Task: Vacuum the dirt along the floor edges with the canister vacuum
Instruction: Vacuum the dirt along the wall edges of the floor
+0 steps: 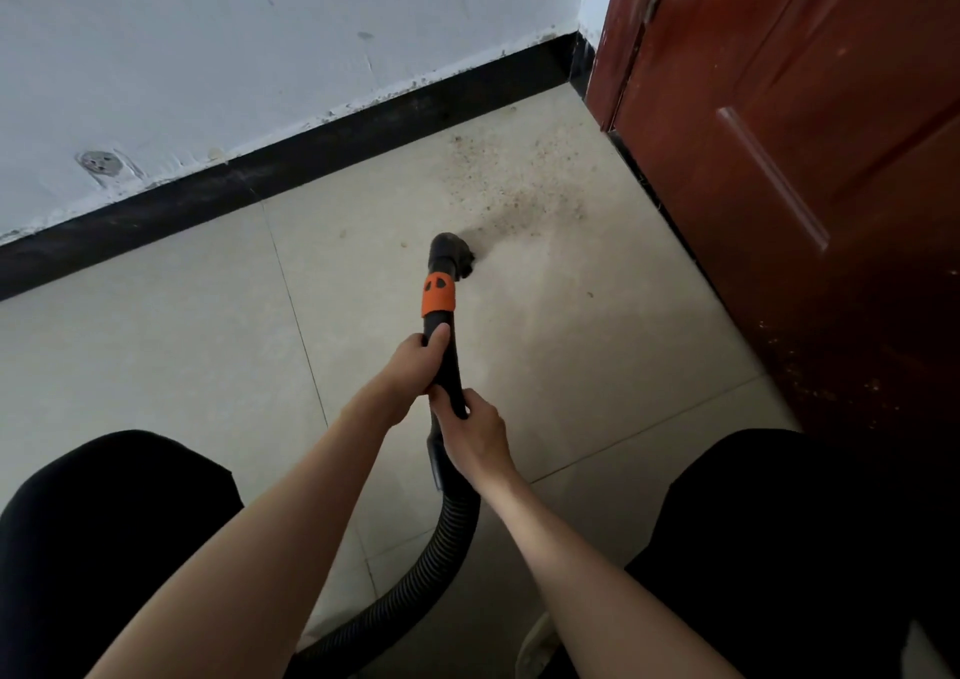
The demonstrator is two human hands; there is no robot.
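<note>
Pale floor tiles (156, 366) run from the person's dark-clad knees up to a black skirting board (311, 159) under a scuffed white wall (260, 29). Nearest, the ribbed hose (415, 585) loops back between the knees; the canister itself is out of sight. Both hands hold the black wand (445, 361): the right hand (475, 431) wraps it lower down, the left hand (415, 364) grips higher, thumb laid along it below the orange collar (438, 294). The nozzle (451, 255) sits on the tile at the near edge of the dirt (514, 195), so sucking seems under way. Next, I'd say, push forward into the corner. Beyond, the red-brown door (805, 159) crowds the right side and could block the nozzle's swing.
</note>
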